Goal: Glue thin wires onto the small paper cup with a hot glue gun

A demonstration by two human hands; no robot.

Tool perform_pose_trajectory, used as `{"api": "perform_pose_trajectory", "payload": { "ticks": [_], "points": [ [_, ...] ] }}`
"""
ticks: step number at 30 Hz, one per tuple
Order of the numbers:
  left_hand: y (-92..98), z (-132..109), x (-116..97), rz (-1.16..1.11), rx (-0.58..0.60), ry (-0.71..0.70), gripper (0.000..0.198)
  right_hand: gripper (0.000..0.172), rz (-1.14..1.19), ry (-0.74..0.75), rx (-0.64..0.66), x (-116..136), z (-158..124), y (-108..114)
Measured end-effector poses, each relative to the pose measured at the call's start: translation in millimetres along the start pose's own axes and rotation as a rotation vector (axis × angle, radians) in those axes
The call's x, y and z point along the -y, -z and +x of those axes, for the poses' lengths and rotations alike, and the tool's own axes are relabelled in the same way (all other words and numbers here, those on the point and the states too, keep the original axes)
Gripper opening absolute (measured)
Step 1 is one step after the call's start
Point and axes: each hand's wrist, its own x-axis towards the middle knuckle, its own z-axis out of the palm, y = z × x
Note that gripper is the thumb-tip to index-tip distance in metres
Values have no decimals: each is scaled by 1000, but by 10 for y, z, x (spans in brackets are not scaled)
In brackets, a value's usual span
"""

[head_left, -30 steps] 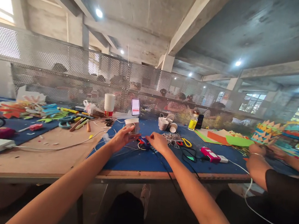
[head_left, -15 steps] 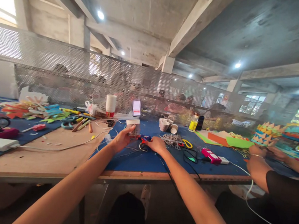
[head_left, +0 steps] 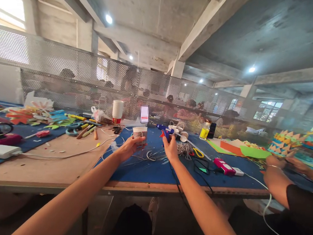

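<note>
A paper cup (head_left: 139, 131), partly wrapped in grey cord, stands upright in my left hand (head_left: 127, 149), whose fingers curl round its side. My right hand (head_left: 170, 150) grips a blue hot glue gun (head_left: 161, 127) with a red trigger, and its nozzle points left above the mat. A long pale glue stick (head_left: 197, 146) seems to extend from the back of the gun. Small cups (head_left: 183, 137) lie behind my right hand, partly hidden by it. Close by are a heap of grey cord (head_left: 184, 149) and yellow-handled scissors (head_left: 198, 153).
A stack of paper cups (head_left: 117, 110) and a propped phone (head_left: 144, 115) stand along the perforated screen. Hand tools (head_left: 89, 128) and coloured scraps lie left. At right are a yellow bottle (head_left: 204, 131), a magenta power strip (head_left: 224, 166), paper sheets and a co-worker's arm (head_left: 277, 179). Cables cross the mat.
My right hand has lifted the glue gun away from the cup, moving it up and to the right. My left hand still holds the cup, a little lower in view.
</note>
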Motion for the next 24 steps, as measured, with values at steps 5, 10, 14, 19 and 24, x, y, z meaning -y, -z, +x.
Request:
{"api": "perform_pose_trajectory", "payload": {
  "ticks": [5,10,14,19,24],
  "points": [
    [-1,-1,13,2,-30,31,33,40,242,70,18,179,-105,18],
    [-41,-33,-4,10,-59,36,35,33,179,89,2,261,-145,35],
    [-58,-45,-11,20,-69,32,33,36,231,101,32,259,-154,44],
    [-44,-25,1,43,-106,30,34,36,205,114,69,316,-242,70],
    [-29,8,29,122,-143,-5,42,35,144,233,113,338,-342,52]
  ]
}}
